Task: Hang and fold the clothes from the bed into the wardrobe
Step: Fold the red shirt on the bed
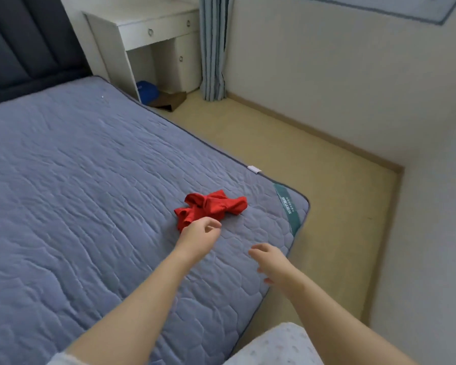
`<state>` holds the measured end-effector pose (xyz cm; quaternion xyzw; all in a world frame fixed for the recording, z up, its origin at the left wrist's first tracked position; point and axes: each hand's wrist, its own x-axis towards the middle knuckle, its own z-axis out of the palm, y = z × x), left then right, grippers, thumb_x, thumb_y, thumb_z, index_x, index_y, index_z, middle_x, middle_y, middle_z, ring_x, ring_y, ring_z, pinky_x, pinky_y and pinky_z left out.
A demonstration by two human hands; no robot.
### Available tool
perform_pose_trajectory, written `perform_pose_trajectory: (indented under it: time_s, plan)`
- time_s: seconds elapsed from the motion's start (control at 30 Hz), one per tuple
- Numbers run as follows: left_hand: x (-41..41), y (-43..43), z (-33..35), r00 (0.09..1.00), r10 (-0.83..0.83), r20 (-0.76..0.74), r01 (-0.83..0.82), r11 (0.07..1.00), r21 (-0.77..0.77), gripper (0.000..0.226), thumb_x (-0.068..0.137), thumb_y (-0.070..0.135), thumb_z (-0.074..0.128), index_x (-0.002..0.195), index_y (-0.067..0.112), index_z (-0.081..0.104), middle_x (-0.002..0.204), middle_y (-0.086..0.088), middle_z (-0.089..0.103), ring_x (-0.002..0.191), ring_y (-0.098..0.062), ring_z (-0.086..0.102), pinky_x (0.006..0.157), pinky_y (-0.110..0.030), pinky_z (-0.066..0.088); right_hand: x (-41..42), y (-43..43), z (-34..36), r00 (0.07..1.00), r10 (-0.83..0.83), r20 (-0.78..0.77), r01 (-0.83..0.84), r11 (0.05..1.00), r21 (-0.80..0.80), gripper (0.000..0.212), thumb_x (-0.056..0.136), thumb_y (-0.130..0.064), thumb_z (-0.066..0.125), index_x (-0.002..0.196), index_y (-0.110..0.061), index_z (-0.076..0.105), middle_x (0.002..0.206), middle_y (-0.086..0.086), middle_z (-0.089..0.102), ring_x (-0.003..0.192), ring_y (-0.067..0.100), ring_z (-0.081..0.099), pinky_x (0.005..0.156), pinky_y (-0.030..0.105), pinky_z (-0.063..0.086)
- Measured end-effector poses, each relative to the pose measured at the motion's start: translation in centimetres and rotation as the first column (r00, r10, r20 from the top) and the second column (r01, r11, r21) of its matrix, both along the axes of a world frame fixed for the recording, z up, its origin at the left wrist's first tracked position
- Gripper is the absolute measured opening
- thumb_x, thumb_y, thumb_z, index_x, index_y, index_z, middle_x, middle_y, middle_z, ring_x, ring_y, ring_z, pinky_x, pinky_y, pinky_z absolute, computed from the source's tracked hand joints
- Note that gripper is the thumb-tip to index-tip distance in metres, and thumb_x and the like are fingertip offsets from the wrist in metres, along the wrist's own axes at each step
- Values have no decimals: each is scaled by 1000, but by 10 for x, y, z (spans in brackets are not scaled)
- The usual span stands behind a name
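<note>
While I lean over the bed [77,180], its quilted blue-grey cover fills most of my view, running from the dark padded headboard [24,40] at the far left down to the near right corner, where a green label strip [287,209] crosses the cover. Pale floor [313,206] lies along the bed's right edge. A white vanity [153,27] with drawers stands past the bed's far right corner, a striped curtain [212,48] hangs beside it, and something blue [146,89] sits in the opening under it.

One crumpled red garment [213,206] lies on the cover near the right edge, a little in from the corner with the label strip.

My left hand [200,233] is at the garment's near edge, fingers loosely curled and closed on nothing; whether they touch the cloth I cannot tell. My right hand [270,262] hangs over the cover close to the bed's right edge, apart from the garment, fingers relaxed and slightly spread, holding nothing.
</note>
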<state>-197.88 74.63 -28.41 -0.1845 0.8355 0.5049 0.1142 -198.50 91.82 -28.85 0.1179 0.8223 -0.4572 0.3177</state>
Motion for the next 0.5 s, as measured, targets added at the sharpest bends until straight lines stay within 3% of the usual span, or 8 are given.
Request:
perform_pose_trajectory:
  time_s: [0.13, 0.23, 0.33, 0.43, 0.5]
  plan:
    - [-34, -21, -23, 989, 143, 32, -143, 990, -10, 9, 89, 14, 55, 92, 17, 63, 89, -5, 67, 92, -24, 64, 88, -30, 47, -65, -21, -17, 989, 149, 16, -149, 989, 1, 36, 95, -26, 47, 129, -16, 49, 104, 6, 54, 84, 17, 51, 54, 22, 37]
    - [-64, -29, -43, 957, 282, 63, -283, 959, 0, 11, 89, 13, 56, 88, 22, 61, 92, -5, 66, 95, -25, 64, 87, -29, 46, -118, -34, -37, 969, 245, 30, -245, 970, 2, 33, 94, -22, 48, 126, -14, 52, 95, 4, 52, 67, 12, 49, 51, 21, 36]
    - [-88, -29, -70, 910, 387, 149, -392, 920, 3, 12, 89, 7, 55, 90, 17, 62, 96, -10, 66, 97, -28, 63, 88, -32, 47, -172, -41, -65, 940, 330, 88, -333, 942, 29, 29, 94, -21, 49, 121, -13, 54, 90, 3, 52, 60, 8, 45, 49, 21, 35]
    - [-106, -24, -101, 841, 482, 245, -493, 870, -19, 13, 88, 4, 55, 95, 10, 65, 101, -17, 67, 96, -30, 64, 91, -35, 47, -219, -45, -100, 915, 367, 167, -382, 921, 71, 26, 92, -22, 50, 116, -12, 56, 85, 3, 52, 65, 13, 50, 52, 22, 36]
    - [-124, -22, -120, 805, 514, 298, -528, 849, -39, 13, 88, 7, 56, 88, 18, 63, 98, -13, 68, 90, -24, 64, 86, -29, 47, -251, -49, -127, 911, 349, 219, -372, 925, 74, 27, 92, -20, 49, 115, -10, 56, 90, 5, 53, 76, 19, 51, 60, 24, 39]
